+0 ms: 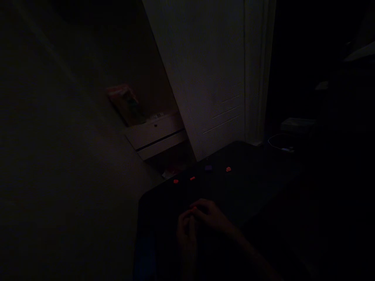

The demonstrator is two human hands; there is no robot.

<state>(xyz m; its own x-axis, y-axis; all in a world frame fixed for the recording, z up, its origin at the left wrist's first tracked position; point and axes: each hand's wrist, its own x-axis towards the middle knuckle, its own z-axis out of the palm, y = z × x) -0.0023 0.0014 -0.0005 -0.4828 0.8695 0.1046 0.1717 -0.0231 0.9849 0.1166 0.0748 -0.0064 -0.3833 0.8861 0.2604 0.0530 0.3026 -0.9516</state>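
Note:
The room is very dark, and little detail shows on the hands. My left hand point(185, 230) and my right hand point(210, 214) meet over the dark table point(246, 191), fingertips together. Between them shows a small red piece point(193, 209), mostly covered by the fingers; its kind cannot be made out. Both hands appear closed in a pinch on it. Beyond them on the table lie a round orange-red piece point(175, 181), a short red bar-shaped piece point(192, 178) and another rounded orange-red piece point(228, 169).
A small dark purple block point(208, 168) sits near the table's far edge. A bluish flat patch point(146, 253) shows at the near left. Behind stand a pale door panel point(211, 78) and a drawer unit point(161, 132) with a packet point(125, 103) on top. A white cable point(275, 140) lies at right.

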